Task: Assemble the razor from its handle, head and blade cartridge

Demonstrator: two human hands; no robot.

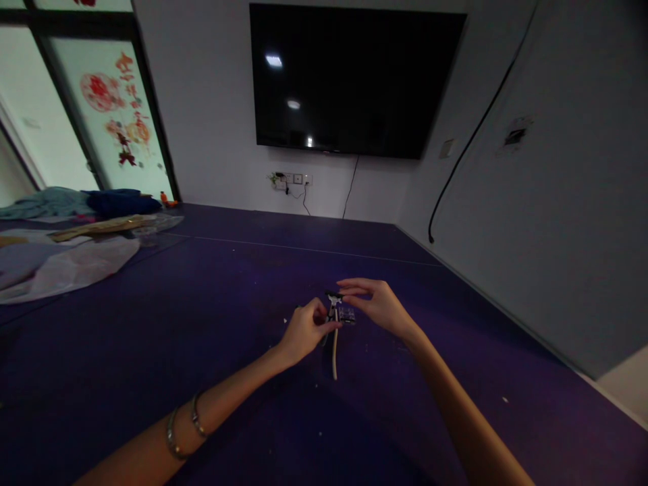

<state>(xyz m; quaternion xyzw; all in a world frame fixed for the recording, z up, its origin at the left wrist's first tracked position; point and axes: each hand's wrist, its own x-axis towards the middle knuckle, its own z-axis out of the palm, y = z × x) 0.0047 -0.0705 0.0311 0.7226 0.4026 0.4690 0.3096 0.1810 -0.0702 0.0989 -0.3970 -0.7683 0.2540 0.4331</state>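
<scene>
My left hand [308, 327] is closed in a pinch near the middle of the purple surface, around a small assembly. A thin cream-coloured cord [335, 354] hangs down from its thumb and fingertips. Above the pinch rises a small silver metal piece [333, 301] topped by a dark bar. My right hand [372, 300] comes in from the right, its thumb and fingertips closed on the right end of that dark bar. Just under the right fingertips is a small grey patterned block [347, 315]; whether it joins the metal piece I cannot tell.
Purple flooring [202, 378] with small white scraps spreads around my hands. Plastic sheeting [75, 270] and folded cloths [121, 201] lie at the left. A television [354, 81] hangs on the far wall above sockets [298, 179]. A black cable [470, 138] hangs along the right wall.
</scene>
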